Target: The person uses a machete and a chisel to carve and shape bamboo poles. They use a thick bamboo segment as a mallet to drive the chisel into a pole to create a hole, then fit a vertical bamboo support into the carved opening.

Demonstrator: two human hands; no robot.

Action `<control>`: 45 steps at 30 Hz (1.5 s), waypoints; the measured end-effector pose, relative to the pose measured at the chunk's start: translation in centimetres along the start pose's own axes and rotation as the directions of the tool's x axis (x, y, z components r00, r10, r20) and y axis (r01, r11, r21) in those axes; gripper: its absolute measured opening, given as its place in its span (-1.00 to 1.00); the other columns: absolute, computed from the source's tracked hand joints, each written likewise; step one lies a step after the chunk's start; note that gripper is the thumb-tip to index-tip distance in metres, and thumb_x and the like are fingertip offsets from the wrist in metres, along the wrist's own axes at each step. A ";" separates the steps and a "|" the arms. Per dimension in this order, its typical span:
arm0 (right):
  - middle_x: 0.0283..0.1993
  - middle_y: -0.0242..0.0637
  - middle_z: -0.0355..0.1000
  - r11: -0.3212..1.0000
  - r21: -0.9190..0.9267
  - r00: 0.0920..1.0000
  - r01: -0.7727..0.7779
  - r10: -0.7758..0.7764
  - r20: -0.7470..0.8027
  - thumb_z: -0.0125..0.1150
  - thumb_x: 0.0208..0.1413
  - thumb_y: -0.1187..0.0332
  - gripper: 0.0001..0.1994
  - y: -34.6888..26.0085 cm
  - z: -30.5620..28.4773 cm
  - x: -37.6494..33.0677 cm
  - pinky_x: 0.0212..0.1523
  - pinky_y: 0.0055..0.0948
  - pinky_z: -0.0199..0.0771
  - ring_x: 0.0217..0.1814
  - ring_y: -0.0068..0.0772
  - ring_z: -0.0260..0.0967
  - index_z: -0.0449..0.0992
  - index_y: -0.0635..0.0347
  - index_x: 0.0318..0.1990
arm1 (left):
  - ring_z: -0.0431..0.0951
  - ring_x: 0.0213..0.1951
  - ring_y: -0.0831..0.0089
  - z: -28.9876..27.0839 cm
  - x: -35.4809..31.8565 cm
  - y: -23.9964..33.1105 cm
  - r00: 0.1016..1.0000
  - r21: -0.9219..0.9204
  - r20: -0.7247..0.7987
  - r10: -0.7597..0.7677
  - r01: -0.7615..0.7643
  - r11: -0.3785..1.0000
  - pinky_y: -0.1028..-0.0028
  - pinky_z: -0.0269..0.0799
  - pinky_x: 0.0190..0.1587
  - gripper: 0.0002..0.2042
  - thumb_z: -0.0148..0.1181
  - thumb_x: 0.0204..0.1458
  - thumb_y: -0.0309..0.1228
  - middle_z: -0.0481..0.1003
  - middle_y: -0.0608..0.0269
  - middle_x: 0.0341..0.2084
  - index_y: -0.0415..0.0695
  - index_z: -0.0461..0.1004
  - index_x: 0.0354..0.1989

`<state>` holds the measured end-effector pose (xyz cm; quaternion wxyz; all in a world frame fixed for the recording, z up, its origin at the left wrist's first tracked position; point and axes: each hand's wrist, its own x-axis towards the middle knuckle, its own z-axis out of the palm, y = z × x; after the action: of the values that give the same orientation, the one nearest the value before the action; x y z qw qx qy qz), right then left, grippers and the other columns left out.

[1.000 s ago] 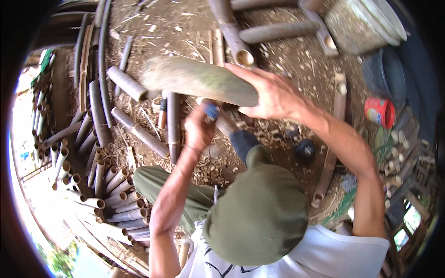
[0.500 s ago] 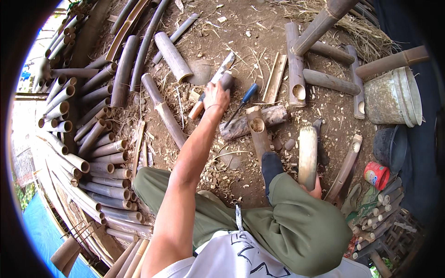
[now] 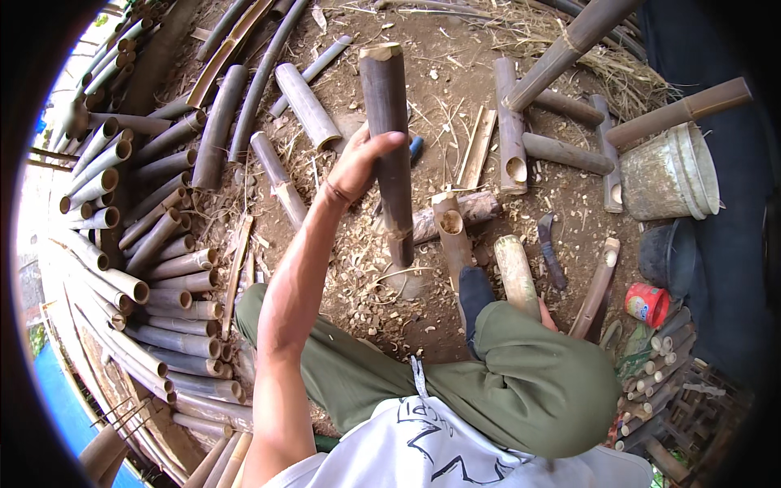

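Observation:
My left hand [image 3: 364, 167] is wrapped around a dark bamboo piece [image 3: 387, 106], raised above the ground in front of me. Its pale cut end faces up and away, and a narrower part points toward me. Lower right, my right hand [image 3: 548, 315] shows only partly past my knee. It grips the near end of a pale, club-like wooden piece [image 3: 516, 267]. Between the two, a notched bamboo piece [image 3: 452, 228] rests across a short log [image 3: 480, 207] beside my dark-clad lower leg. A blue-handled tool [image 3: 416, 148] is mostly covered by the dark bamboo.
Many cut bamboo tubes [image 3: 183, 264] are stacked along the left. A jointed bamboo frame [image 3: 569, 153] stands far right, near a whitish bucket [image 3: 671, 175], a dark bucket [image 3: 667, 252] and a red tin [image 3: 647, 305]. A dark-handled tool [image 3: 551, 254] lies among wood chips.
My left hand has risen from beside the knife on the ground and now holds up the dark bamboo piece. The pale wooden piece in my right hand has tilted and shifted left.

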<state>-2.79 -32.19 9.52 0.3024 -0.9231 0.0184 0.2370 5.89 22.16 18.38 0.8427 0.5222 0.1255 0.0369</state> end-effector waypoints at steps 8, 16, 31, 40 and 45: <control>0.22 -0.04 0.33 0.990 0.095 0.995 0.103 -0.102 -0.018 0.44 -0.13 0.32 -0.08 -5.9 -3.5 1.1 0.26 -0.35 0.24 0.25 -0.25 0.29 0.06 0.27 0.40 | 0.56 -0.19 0.45 5.8 -2.5 1.1 0.958 0.321 0.021 0.285 -0.276 0.906 0.37 0.50 -0.08 -0.47 0.50 -0.14 -0.28 0.54 0.24 -0.22 -0.19 0.38 -0.04; 0.19 -0.10 0.36 0.946 0.228 0.973 0.229 -0.224 -0.049 0.40 -0.12 0.34 -0.13 -16.8 -11.2 0.0 0.25 -0.37 0.24 0.22 -0.30 0.30 0.10 0.27 0.38 | 0.53 -0.03 0.38 13.0 -1.7 0.5 0.930 0.155 0.124 0.346 -0.362 0.919 0.34 0.42 0.06 -0.30 0.46 -0.24 -0.36 0.52 0.13 -0.07 -0.18 0.29 0.16; 0.07 -0.04 0.36 0.677 -0.156 0.658 0.719 -0.736 -0.157 0.43 -0.18 0.16 -0.08 -25.6 -18.6 -3.5 0.15 -0.28 0.34 0.05 -0.25 0.38 0.07 0.35 0.32 | 0.49 -0.03 0.00 15.7 -5.4 -4.6 0.807 0.525 0.195 0.557 -0.566 0.636 0.17 0.41 0.06 -0.34 0.44 -0.37 -0.42 0.47 -0.01 -0.11 -0.13 0.35 0.05; 0.17 -0.06 0.28 0.831 -0.132 0.810 0.540 -0.556 -0.185 0.44 -0.21 0.13 0.09 -21.1 -18.4 -2.4 0.23 -0.27 0.26 0.18 -0.22 0.28 -0.12 0.42 0.41 | 0.49 -0.01 0.02 15.0 -5.3 -5.5 0.826 0.485 0.179 0.535 -0.547 0.682 0.20 0.38 0.09 -0.36 0.43 -0.37 -0.37 0.48 -0.01 -0.11 -0.17 0.36 0.02; 0.33 -0.11 0.20 0.919 0.005 0.905 0.393 -0.386 -0.181 0.36 -0.09 0.35 -0.14 -12.3 -8.5 1.1 0.30 -0.28 0.18 0.32 -0.27 0.17 0.08 0.22 0.42 | 0.54 -0.06 0.05 14.0 -3.7 -4.4 0.881 0.477 0.361 0.306 -0.456 0.751 0.21 0.44 0.06 -0.38 0.42 -0.34 -0.35 0.52 -0.03 -0.15 -0.16 0.38 0.01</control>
<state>4.03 -26.87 21.76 0.3600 -0.9190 -0.1345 0.0887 5.55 7.31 21.00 0.6400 0.7560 -0.0910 0.1030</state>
